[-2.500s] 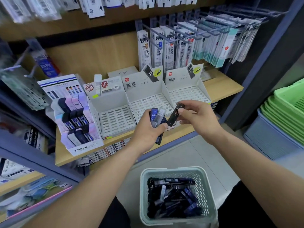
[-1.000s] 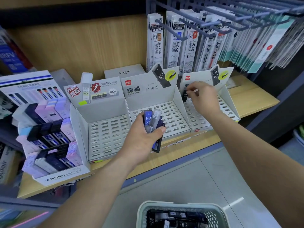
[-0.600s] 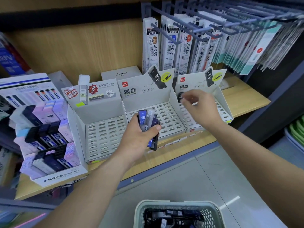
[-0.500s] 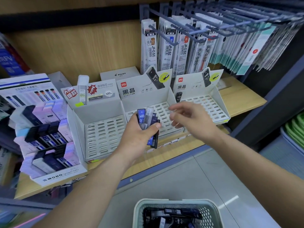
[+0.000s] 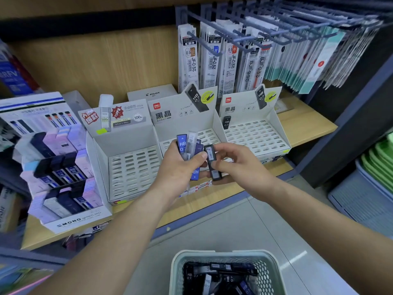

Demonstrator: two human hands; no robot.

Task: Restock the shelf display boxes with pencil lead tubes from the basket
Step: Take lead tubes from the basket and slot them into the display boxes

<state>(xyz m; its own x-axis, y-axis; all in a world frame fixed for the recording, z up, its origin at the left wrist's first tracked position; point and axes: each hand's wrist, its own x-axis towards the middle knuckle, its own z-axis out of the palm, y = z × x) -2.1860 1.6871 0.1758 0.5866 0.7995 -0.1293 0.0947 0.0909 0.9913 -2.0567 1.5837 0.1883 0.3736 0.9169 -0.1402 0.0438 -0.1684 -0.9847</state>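
I look down on a stationery aisle: a wooden shelf (image 5: 306, 126) under peg hooks hung with refill packs (image 5: 212, 60), pale floor tiles below.

Three white slotted display boxes stand side by side on the shelf. The left box (image 5: 131, 167) and middle box (image 5: 170, 116) show no stock that I can see. The right box (image 5: 255, 137) has a single black HB tube (image 5: 226, 122) standing in its back left corner.

My left hand (image 5: 178, 169) is wrapped round a fan of lead tubes (image 5: 187, 143), blue, clear and dark, with the thumb across them, in front of the middle box. My right hand (image 5: 238, 165) pinches one black tube (image 5: 212, 162) between thumb and fingers (image 5: 225, 147), right beside the fan. The basket (image 5: 176, 271) sits low in front of me with many more tubes (image 5: 221, 273) in it.

I judge this as the pick-off step: one tube is drawn from the handful for slotting, with the task barely begun. Next I would carry it to the box matching its label and stand it upright in a free slot. The barcode side faces me, so I cannot read the grade.
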